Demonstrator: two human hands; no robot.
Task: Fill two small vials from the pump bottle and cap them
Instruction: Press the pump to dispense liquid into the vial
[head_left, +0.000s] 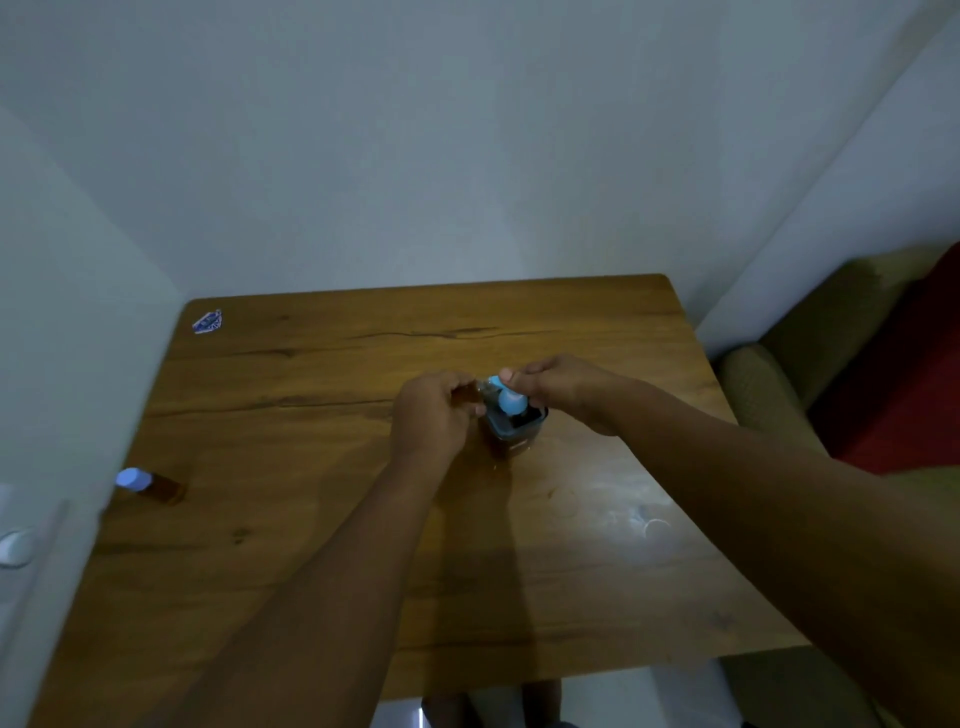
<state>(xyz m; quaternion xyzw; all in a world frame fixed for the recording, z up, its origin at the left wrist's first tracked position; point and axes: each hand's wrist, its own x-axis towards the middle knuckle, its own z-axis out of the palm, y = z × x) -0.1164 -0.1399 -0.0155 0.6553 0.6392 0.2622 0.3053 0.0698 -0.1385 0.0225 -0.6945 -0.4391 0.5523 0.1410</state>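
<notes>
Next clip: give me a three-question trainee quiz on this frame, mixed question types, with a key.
1. True or false: a capped vial lies on its side near the table's left edge.
2. Which hand presses the pump bottle's blue head: (a) left hand, (b) right hand?
3. What does the left hand hold at the spout?

Key: 1 true. 2 b. 3 a small amber vial, pinched in its fingers.

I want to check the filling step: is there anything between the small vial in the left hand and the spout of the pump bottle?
Nothing visible does. The left hand holds the small vial right at the blue pump head of the pump bottle, which the right hand presses; the mouth itself is too blurred to see.
</notes>
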